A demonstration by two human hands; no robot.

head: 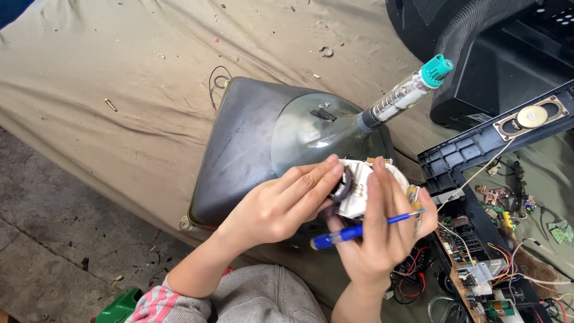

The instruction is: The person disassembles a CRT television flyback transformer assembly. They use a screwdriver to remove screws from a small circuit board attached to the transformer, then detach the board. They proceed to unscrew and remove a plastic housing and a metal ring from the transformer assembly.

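A dark grey picture tube [251, 143] lies face down on a tan cloth, its glass neck [400, 98] with a teal cap pointing up to the right. Just below the neck, both hands hold a white deflection yoke [359, 185] with copper windings. My left hand [281, 203] grips the yoke's left side, fingers over a dark ring. My right hand [382, 233] cups the yoke from below and also holds a blue-handled screwdriver [353, 232] across its palm.
The tan cloth [119, 90] covers the floor, with a brass screw [111, 104] and small debris on it. A black plastic frame with an oval speaker [532, 116] lies at right. A circuit board with coloured wires [478, 263] sits at lower right. Bare concrete [48, 239] is at left.
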